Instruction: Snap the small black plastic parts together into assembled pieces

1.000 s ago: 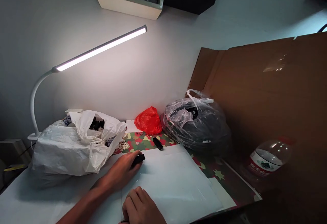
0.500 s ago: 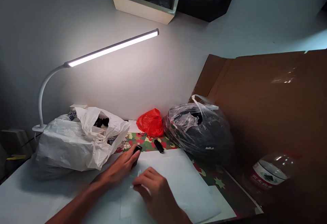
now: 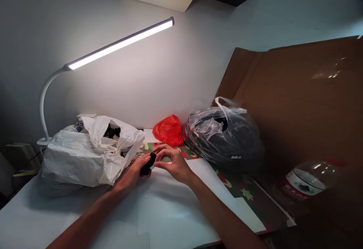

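My left hand (image 3: 135, 171) is closed around a small black block-like object (image 3: 148, 164), held tilted above the white sheet (image 3: 176, 203). My right hand (image 3: 175, 162) is up against it, thumb and fingers pinched close to its right side. A small pale, see-through piece (image 3: 152, 167) shows at the right fingertips; its kind is too small to make out. Behind the hands, a white plastic bag (image 3: 76, 162) stands with its mouth open and dark items inside. Small metallic bits (image 3: 140, 153) lie on the patterned cloth beside that bag.
A red plastic bag (image 3: 168, 131) sits by the wall, with a clear bag of dark contents (image 3: 227, 143) to its right. A bottle (image 3: 309, 179) and a large cardboard panel (image 3: 297, 101) are at the right. A lit lamp (image 3: 121, 44) reaches over from the left.
My right hand has moved up and away from me to meet the black object in my left hand. The second black piece on the cloth is now hidden from view.
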{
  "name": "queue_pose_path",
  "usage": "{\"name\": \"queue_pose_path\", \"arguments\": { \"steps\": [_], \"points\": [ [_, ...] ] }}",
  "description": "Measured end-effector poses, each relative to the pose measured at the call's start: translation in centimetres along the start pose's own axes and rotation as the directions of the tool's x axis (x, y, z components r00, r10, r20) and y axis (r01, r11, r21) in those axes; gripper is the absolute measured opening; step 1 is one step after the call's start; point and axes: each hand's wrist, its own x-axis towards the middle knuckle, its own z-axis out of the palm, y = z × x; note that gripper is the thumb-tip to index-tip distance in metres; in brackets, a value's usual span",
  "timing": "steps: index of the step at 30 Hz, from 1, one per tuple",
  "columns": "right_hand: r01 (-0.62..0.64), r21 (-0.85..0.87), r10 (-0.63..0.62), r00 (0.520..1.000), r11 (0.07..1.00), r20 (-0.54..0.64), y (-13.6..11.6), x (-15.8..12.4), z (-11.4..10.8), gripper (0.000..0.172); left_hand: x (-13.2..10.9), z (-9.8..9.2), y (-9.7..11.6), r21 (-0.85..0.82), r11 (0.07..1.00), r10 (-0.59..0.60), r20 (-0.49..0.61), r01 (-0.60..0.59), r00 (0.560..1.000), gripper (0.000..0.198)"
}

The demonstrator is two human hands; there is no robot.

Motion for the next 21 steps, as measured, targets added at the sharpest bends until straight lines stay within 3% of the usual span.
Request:
{"name": "queue_pose_path", "arguments": {
  "steps": [5, 9, 14, 21],
  "points": [
    [-0.005, 0.015, 0.005, 1.000, 1.000, 0.018, 0.9, -1.0, 0.1, 0.038, -0.6, 0.6, 0.7, 0.048, 0.993, -0.098, -0.119, 0.104, 0.988, 0.055],
    [-0.020, 0.043, 0.020, 1.000, 0.999, -0.001, 1.3, -1.2, 0.2, 0.040, -0.4, 0.7, 0.4, 0.004, 0.989, -0.145, -0.072, 0.146, 0.987, 0.051],
    [0.002, 0.049, -0.001, 1.000, 0.999, -0.020, 1.7, -1.3, 0.3, 0.038, 0.1, 0.3, -0.3, 0.004, 0.996, -0.085, 0.004, 0.085, 0.996, 0.047],
    [-0.029, 0.032, 0.029, 1.000, 0.999, -0.007, 1.7, -1.3, -0.1, 0.037, 0.2, 0.3, -0.5, 0.022, 0.993, -0.117, -0.020, 0.117, 0.993, 0.053]
  ]
}}
